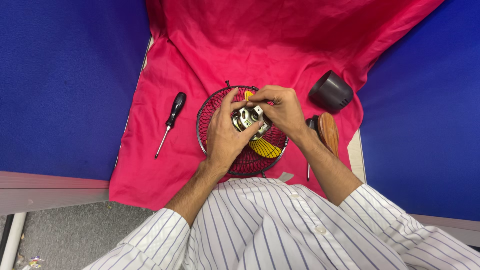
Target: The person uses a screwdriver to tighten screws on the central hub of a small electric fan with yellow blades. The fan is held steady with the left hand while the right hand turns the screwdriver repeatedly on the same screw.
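A small metal fan motor (248, 119) sits at the middle of a round black wire fan guard (210, 107) with yellow blades (265, 148) under it. My left hand (225, 137) grips the motor from the left side, thumb and fingers curled around it. From above and the right, my right hand (282, 107) pinches the motor's top edge with its fingertips. Both hands meet over the guard's centre, hiding much of it.
A red cloth (280, 45) covers the table between blue partition walls (60, 80). A black-handled screwdriver (171, 121) lies left of the guard. On the right stand a dark cylindrical housing (330, 91) and a brown wooden-handled tool (328, 131).
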